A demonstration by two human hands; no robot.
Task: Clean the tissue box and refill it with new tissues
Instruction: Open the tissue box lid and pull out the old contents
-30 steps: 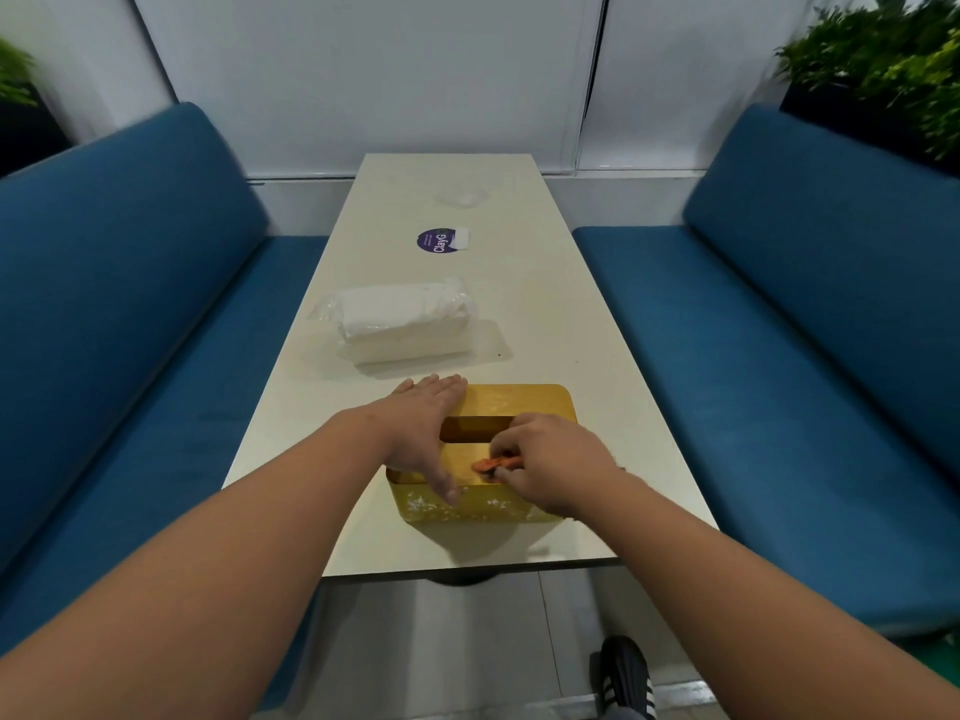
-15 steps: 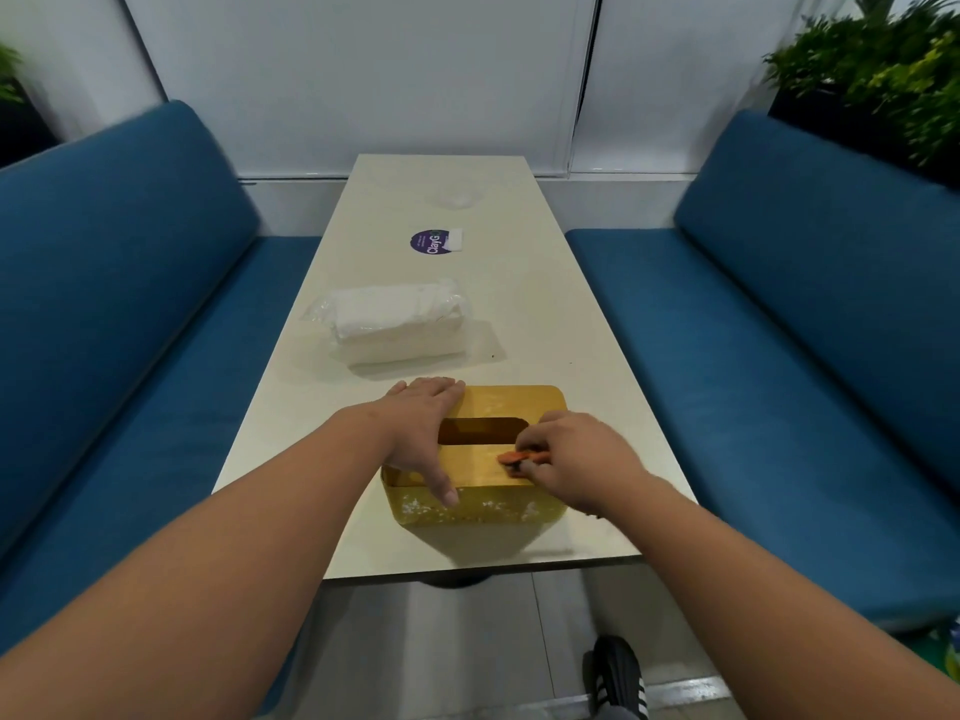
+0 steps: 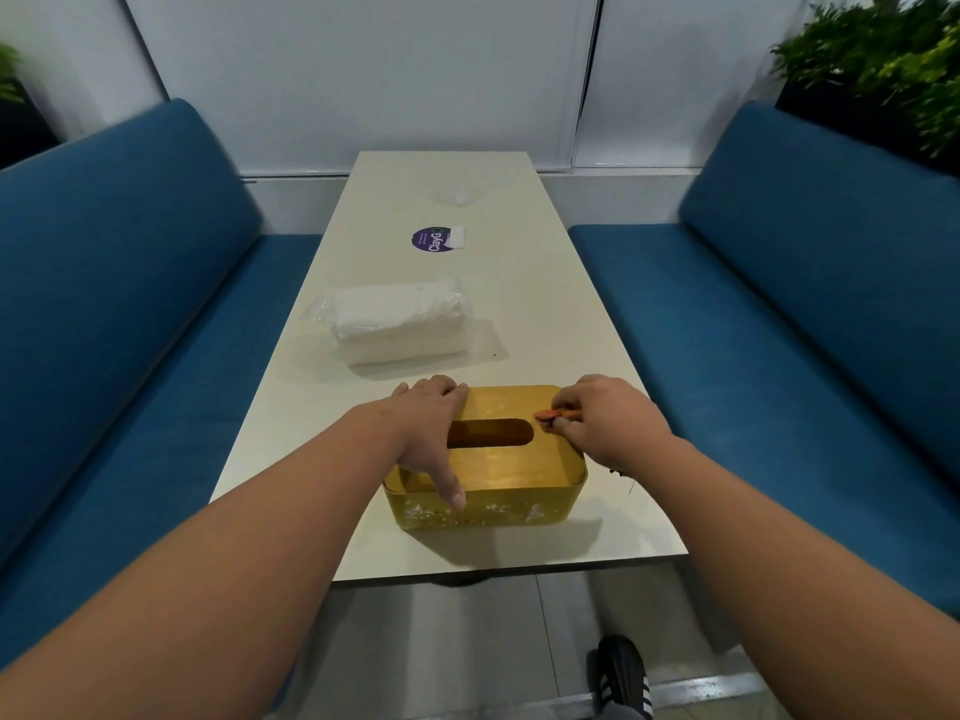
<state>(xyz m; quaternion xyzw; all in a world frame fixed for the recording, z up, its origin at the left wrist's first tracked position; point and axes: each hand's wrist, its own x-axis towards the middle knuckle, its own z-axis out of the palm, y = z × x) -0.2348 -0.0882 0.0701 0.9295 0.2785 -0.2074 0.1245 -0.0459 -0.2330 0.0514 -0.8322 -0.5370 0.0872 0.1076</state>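
So the yellow tissue box (image 3: 498, 459) is sitting near the front edge of the long cream worktop (image 3: 550, 314), slot facing up. The slot is a dark oval in the middle of the lid, and I can't see any tissues poking out of it. The front wall of the box has whitish speckly marks all along the bottom.

Left hand (image 3: 431, 433) is draped over the left end of the box, fingers fairly straight and spread, fingertips over the far edge and the thumb hanging down the front wall. It partly covers the left end of the slot.

Right hand (image 3: 602, 423) is over the right end of the lid with the fingers curled in, pinching a small orange thing (image 3: 551, 415) right next to the slot's right end. Can't honestly tell what it is, too small and mostly hidden by the fingers.

Behind the box, a bit to the left, there's a pack of white tissues (image 3: 397, 322) in clear plastic wrap, lying flat, apart from the box. Further back is a round purple sticker (image 3: 431, 240) with a small white label touching its right side, and beyond that a faint clear something I can't make out.

Blue padded benches (image 3: 130, 283) run along both sides, green plants (image 3: 883, 59) in the top right corner, and a black shoe with white stripes (image 3: 621, 678) on the floor below the worktop edge.
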